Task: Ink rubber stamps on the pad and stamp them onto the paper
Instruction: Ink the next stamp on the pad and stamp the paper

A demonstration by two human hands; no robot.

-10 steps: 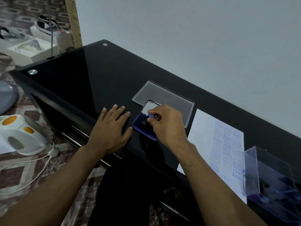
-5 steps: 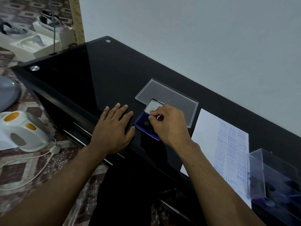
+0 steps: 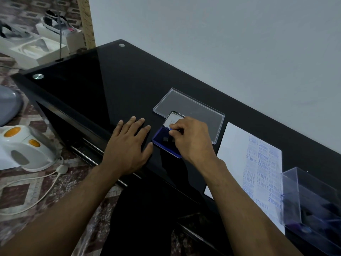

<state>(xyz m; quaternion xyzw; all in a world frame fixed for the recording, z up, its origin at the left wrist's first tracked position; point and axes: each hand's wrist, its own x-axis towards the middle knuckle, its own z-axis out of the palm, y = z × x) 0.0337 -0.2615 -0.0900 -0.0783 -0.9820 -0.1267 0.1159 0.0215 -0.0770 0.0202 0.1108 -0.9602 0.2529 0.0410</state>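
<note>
1. A black glass tabletop (image 3: 114, 85) runs diagonally beside a pale grey wall, seen from above by the person working at it.
2. The left hand (image 3: 129, 146) lies flat on the tabletop with fingers straight and spread, holding nothing; its thumb reaches toward the near corner of the ink pad.
3. The ink pad (image 3: 164, 143) is a small blue tray with its lid (image 3: 172, 120) hinged open and tilted up at the far side.
4. The right hand (image 3: 191, 137) is over the pad, its grip closed: thumb and fingertips pinch a small blue rubber stamp (image 3: 172, 128) (mostly hidden by the fingers) held down at the pad.
5. A clear plastic lid (image 3: 193, 108) lies flat on the tabletop just behind the pad and hand.
6. To the right lies a white sheet of paper (image 3: 238, 145), its right half covered with blue stamped words such as SAMPLE, FRAGILE and AIR MAIL.
7. A clear plastic box (image 3: 302, 196) stands at the paper's right edge, with dark items inside that are too blurred to identify.
8. On the patterned floor at left sits a white kettle (image 3: 24, 148) with orange buttons and a white cord.
</note>
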